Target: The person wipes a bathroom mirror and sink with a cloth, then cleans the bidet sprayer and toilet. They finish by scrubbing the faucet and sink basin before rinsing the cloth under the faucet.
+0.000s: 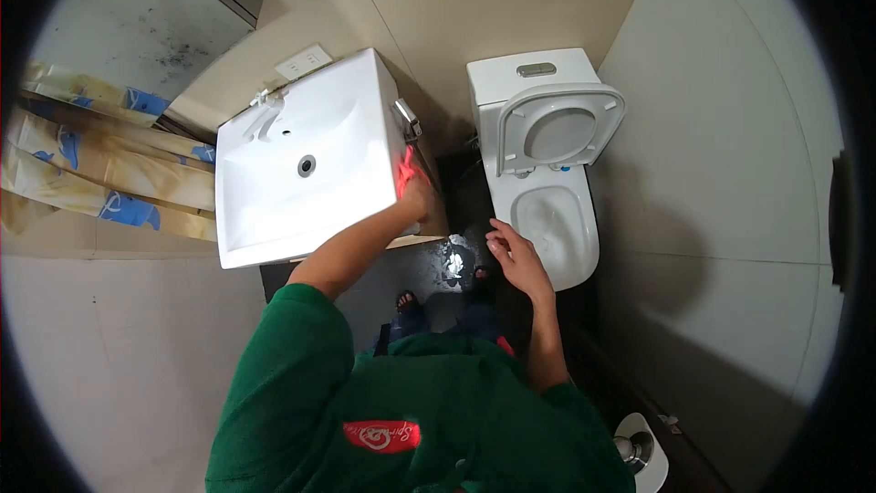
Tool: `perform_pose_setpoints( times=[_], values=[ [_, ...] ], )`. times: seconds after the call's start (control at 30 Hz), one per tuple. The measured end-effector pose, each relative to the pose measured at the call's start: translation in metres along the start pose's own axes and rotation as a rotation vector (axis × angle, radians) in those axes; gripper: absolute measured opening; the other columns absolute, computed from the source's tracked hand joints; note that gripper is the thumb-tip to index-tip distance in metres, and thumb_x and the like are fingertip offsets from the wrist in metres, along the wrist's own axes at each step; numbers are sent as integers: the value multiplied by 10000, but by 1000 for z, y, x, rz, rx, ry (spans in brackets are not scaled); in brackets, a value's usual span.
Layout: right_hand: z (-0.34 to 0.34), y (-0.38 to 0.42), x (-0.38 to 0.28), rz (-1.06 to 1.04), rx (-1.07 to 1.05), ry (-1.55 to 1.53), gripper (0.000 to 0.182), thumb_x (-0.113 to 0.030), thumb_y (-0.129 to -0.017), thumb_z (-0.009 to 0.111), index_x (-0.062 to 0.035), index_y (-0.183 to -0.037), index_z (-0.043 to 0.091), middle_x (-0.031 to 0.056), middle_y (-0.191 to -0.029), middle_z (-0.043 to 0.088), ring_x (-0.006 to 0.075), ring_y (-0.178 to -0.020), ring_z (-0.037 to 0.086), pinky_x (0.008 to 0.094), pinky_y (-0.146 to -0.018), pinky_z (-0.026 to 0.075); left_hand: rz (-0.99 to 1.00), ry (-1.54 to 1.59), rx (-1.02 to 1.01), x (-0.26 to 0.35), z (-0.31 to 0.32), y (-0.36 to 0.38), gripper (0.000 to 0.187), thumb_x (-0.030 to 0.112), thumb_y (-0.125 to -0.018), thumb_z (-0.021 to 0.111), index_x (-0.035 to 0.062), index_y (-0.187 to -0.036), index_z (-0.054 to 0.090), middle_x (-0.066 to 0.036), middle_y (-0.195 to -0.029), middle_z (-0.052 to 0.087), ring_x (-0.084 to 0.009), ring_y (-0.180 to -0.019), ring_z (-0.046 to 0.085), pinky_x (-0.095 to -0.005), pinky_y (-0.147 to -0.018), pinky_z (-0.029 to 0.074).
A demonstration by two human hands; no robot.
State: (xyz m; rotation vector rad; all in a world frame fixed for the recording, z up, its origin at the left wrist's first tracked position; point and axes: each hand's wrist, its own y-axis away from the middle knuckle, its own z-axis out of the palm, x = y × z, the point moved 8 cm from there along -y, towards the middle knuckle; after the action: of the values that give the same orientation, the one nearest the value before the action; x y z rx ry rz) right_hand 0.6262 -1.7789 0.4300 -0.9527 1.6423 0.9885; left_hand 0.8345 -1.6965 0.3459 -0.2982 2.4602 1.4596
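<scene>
My left hand [418, 197] is closed on a bright red cloth [407, 167] and presses it against the right side of the white washbasin [351, 178]. Part of the cloth and the fingertips are hidden behind the hand. A metal fixture [407, 119] sits just above the cloth on the basin's side. My right hand [520, 260] hangs in the air by the front left of the toilet bowl [552, 228], fingers loosely stretched, holding nothing. The toilet seat [561, 128] is raised.
A patterned curtain [119, 173] hangs left of the basin, below a mirror [137, 23]. A wall socket [303, 62] is behind the tap [265, 99]. The dark floor [454, 260] looks wet near my feet. A white holder [642, 456] stands at lower right.
</scene>
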Motion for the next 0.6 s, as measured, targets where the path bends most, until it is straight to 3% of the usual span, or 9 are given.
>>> perform_pose_setpoints(
  times=[0.1, 0.23, 0.3, 0.4, 0.47, 0.57, 0.6],
  values=[
    [-2, 15, 19, 65, 51, -42, 385, -162, -908, 539, -12, -1254, 461, 150, -1005, 633, 237, -890, 624, 330, -792, 490, 170, -62, -68, 48, 6, 39, 334, 299, -804, 501, 190, -1083, 648, -127, -1209, 539, -324, -1175, 446, -488, -953, 349],
    [8, 26, 40, 59, 76, 8, 378, -192, -921, 523, -16, -1251, 469, 146, -1003, 635, 225, -921, 617, 319, -794, 479, -21, -611, 313, 75, 31, 83, 412, 286, -778, 523, 227, -1181, 586, -113, -1265, 474, -328, -1235, 374, -516, -960, 334],
    [15, 26, 43, 85, 84, 56, 370, -173, -916, 525, -22, -1249, 472, 145, -1001, 638, 225, -901, 621, 308, -787, 475, 190, -417, 744, 80, 44, 123, 453, 251, -743, 559, 244, -1197, 563, -105, -1261, 452, -340, -1235, 359, -513, -931, 351],
    [32, 23, 35, 51, 76, 120, 361, -149, -904, 523, -21, -1239, 474, 151, -970, 640, 233, -843, 627, 307, -764, 475, 148, 181, 1012, 13, 53, 198, 530, 149, -671, 619, 238, -1190, 554, -115, -1192, 461, -371, -1205, 375, -496, -922, 363],
    [45, 22, 26, 29, 61, 159, 344, -178, -927, 506, -9, -1226, 483, 146, -957, 647, 199, -866, 613, 297, -775, 465, 18, 370, 1067, -24, 116, 219, 543, 100, -635, 638, 226, -1159, 570, -117, -1182, 452, -384, -1189, 379, -495, -922, 367],
    [71, 25, 4, 14, 71, 190, 346, -174, -911, 518, -11, -1214, 480, 148, -938, 646, 250, -829, 628, 330, -742, 476, -170, 424, 1265, -73, 249, 255, 501, 71, -650, 614, 250, -1117, 591, -116, -1157, 448, -397, -1158, 396, -507, -913, 386],
    [83, 26, 2, -21, 96, 230, 346, -174, -910, 516, -4, -1209, 480, 152, -906, 642, 260, -813, 628, 335, -734, 476, -231, 444, 1247, -91, 289, 269, 501, 65, -644, 613, 243, -1113, 592, -119, -1154, 448, -402, -1151, 398, -507, -918, 386]
  ],
)
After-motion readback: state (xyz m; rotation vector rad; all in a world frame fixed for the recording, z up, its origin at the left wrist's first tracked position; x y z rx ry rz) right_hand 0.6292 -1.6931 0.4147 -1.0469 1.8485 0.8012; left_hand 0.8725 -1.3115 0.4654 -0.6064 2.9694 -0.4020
